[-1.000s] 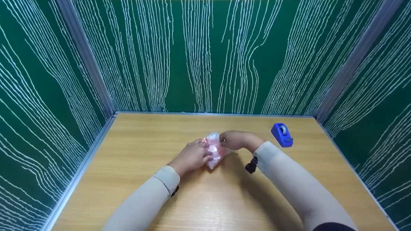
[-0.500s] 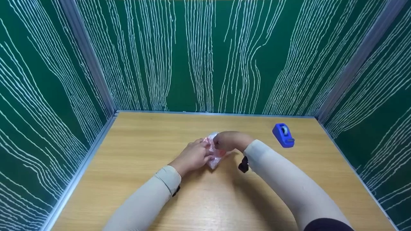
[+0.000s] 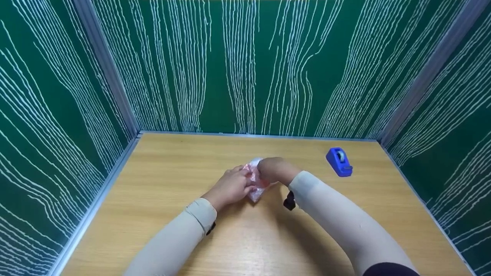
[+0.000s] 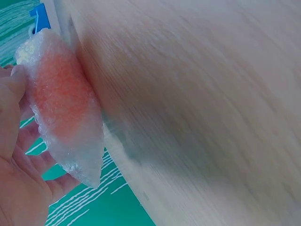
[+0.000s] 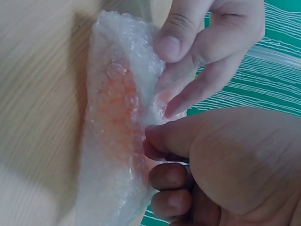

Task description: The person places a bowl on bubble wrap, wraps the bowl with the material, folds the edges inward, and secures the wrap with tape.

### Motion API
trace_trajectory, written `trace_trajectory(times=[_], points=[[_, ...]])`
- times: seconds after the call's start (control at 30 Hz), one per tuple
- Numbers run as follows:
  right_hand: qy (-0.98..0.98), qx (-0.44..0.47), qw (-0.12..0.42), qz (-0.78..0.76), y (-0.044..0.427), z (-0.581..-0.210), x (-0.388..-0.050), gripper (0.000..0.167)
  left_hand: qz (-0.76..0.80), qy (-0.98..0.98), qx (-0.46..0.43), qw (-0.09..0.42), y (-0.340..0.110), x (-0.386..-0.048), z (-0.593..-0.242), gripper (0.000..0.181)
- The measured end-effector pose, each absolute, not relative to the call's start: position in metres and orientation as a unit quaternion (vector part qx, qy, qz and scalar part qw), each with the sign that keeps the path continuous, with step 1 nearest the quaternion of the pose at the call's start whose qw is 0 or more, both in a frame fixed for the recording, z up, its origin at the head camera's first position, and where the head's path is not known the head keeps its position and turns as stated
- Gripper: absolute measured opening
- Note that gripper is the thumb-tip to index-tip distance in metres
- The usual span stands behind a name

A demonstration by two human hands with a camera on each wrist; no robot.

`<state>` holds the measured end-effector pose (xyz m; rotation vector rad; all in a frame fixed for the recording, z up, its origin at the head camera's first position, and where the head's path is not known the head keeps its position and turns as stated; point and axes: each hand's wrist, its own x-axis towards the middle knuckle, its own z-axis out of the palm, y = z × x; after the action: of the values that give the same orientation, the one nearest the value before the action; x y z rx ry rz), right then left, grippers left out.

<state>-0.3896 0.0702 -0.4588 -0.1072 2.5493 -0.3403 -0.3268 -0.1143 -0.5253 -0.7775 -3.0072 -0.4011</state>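
A bubble-wrapped package [image 3: 256, 193] with something orange-red inside is held on edge against the wooden table near its middle. My left hand [image 3: 231, 184] grips it from the left; in the left wrist view, its fingers [image 4: 29, 134] lie along the wrap [image 4: 66, 99]. From the right, my right hand [image 3: 277, 170] reaches over it. The right wrist view shows that hand [image 5: 235, 160] with curled fingers, thumb and index finger pinching at the wrap's edge. The left hand's thumb [image 5: 169, 44] presses the wrap just above. The wrapped item's exact kind is hidden.
A blue tape dispenser [image 3: 339, 162] with a roll in it stands at the back right of the wooden table [image 3: 184, 153]. Green walls [image 3: 215, 76] with white wavy lines rise behind and at both sides, joined by grey metal posts [image 3: 107, 65].
My right hand has moved left and now covers more of the package's right side. The left hand keeps its grip in place. The head view has shifted slightly.
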Motion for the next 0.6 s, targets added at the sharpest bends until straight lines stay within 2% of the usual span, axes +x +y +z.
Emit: trace_trajectory(times=[0.13, 0.23, 0.37, 0.6], points=[[0.965, -0.111, 0.238, 0.002, 0.062, -0.461, -0.385, 0.028, -0.123, -0.957, -0.261, 0.014, -0.115, -0.327, -0.526, 0.041], [0.969, -0.124, 0.209, 0.048, 0.059, -0.470, -0.385, 0.027, -0.117, -0.955, -0.272, 0.022, -0.115, -0.326, -0.526, 0.040], [0.973, -0.137, 0.177, 0.046, 0.063, -0.479, -0.388, 0.025, -0.117, -0.954, -0.275, 0.020, -0.115, -0.327, -0.527, 0.040], [0.980, -0.158, 0.117, -0.014, 0.075, -0.480, -0.383, 0.031, -0.122, -0.956, -0.265, 0.007, -0.114, -0.326, -0.527, 0.040]])
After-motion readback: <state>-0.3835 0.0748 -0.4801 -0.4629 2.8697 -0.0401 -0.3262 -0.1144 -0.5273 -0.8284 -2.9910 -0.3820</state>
